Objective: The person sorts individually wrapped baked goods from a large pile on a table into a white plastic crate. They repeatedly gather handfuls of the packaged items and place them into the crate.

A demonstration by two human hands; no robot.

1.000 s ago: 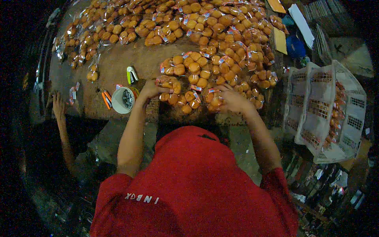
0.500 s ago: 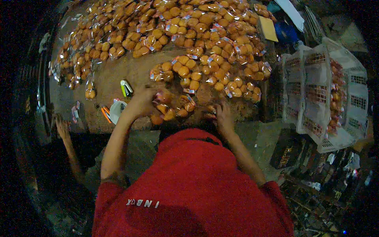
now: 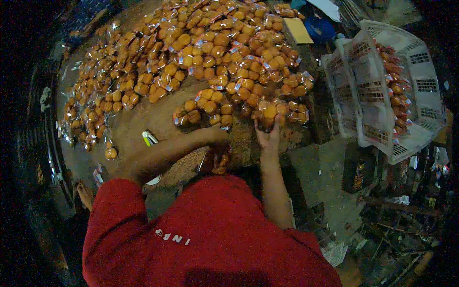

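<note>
At the right end of the pile my right hand (image 3: 268,136) grips a clear bag of round golden-brown buns (image 3: 270,113), thumb and fingers on either side of it. My left hand (image 3: 220,139) reaches across in front of me at the table's near edge. Its fingers point down and close on another clear bag of buns (image 3: 221,166), partly hidden by the hand and my red shirt. Just beyond my hands lie several more bags of buns (image 3: 209,101), with small printed labels on them.
A large heap of bagged buns (image 3: 205,48) covers the table's far side. A green-and-white stapler (image 3: 149,138) lies left of my left forearm. White plastic crates (image 3: 363,95) holding bags stand at the right. Another person's hand (image 3: 85,195) shows at the left edge.
My right hand has moved forward and up with a bag of buns. My left hand has swung right and nearer my body. The whole view has turned slightly.
</note>
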